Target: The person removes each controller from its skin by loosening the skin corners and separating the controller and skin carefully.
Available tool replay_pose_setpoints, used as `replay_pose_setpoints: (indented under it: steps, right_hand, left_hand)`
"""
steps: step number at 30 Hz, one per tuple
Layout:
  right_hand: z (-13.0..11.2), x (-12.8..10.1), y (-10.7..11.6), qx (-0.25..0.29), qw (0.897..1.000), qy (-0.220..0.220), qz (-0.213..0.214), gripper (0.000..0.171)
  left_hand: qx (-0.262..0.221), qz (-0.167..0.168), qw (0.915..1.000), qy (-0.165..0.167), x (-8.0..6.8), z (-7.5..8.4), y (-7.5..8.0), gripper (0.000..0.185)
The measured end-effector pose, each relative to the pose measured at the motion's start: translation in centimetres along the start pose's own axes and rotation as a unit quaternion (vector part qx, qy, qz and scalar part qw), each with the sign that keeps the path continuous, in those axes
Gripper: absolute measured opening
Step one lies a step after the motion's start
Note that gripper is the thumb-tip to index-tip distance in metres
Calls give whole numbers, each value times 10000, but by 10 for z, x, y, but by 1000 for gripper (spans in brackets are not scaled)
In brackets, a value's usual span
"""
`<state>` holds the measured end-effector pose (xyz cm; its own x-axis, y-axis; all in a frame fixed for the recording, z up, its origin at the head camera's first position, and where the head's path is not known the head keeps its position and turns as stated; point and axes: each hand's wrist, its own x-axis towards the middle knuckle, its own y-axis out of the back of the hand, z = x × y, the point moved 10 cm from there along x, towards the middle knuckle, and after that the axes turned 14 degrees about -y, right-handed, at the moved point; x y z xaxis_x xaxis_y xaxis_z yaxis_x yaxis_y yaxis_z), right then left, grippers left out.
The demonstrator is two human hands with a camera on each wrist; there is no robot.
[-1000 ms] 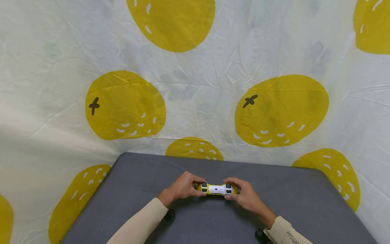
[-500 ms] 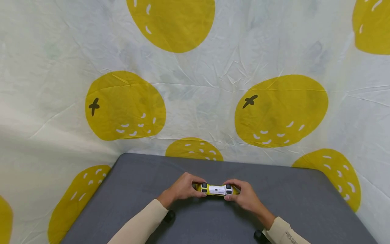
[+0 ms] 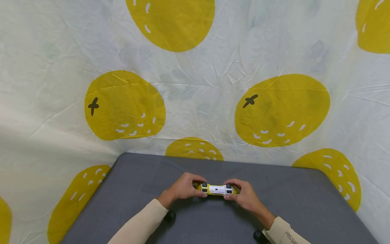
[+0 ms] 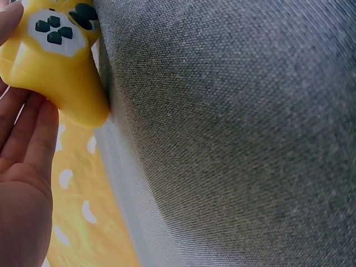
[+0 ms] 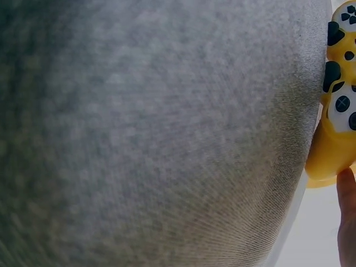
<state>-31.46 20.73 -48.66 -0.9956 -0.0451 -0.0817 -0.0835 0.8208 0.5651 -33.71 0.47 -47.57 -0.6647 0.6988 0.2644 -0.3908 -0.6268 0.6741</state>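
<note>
1. So there's a yellow game controller (image 3: 217, 189) between 5 and 6 o'clock in the head view, long axis lying pretty much 9-to-3. Its shoulder-button edge points at the head camera. Can't tell if it's touching the table (image 3: 146, 176).
2. Both hands are gripping it: left hand (image 3: 184, 185) pinches the 9 o'clock end, right hand (image 3: 246, 193) the 3 o'clock end.
3. Left wrist view: the handle (image 4: 86, 100) points toward 5 o'clock from the directional pad (image 4: 54, 29).
4. Writing: tiny dark print on the white strip (image 3: 217, 189), too small to read. Same with the lettering on the right sleeve (image 3: 290, 237). Cross button (image 5: 342, 103) is readable, shows an X.
5. Materials: smooth, rounded yellow shell; woven grey fabric tabletop; wrinkly white backdrop (image 3: 198, 108) printed with roundish yellow fruit.
</note>
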Motion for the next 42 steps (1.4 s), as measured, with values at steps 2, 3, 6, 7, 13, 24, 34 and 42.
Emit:
replay_pose_setpoints:
  steps: [2,3,6,7,13,24,34,42]
  right_hand:
    - [0,0,0,1,10000,-49,-11,38]
    - [0,0,0,0,10000,-55,1,38]
    - [0,0,1,8,10000,-56,-9,38]
    - [-1,0,1,13,10000,-55,-18,38]
    - [-2,0,0,-1,9999,9,-106,36]
    - [-4,-1,1,-112,9998,65,-158,35]
    - [-13,-1,1,-289,9984,439,-213,35]
    - [-17,-1,4,-463,9972,567,-167,35]
  left_hand:
    - [-101,-33,9999,43,0,0,-1,43]
    - [-150,-42,9999,43,0,0,-1,44]
    - [-213,-78,9997,-28,1,0,-2,44]
    - [-219,-90,9997,-88,2,1,-2,43]
    - [-142,-213,9979,-602,8,7,-5,31]
    - [-73,-683,9953,-682,13,7,-12,26]
    - [-209,-580,9961,-628,16,5,-7,18]
    - [25,-596,9949,-817,19,9,-4,19]
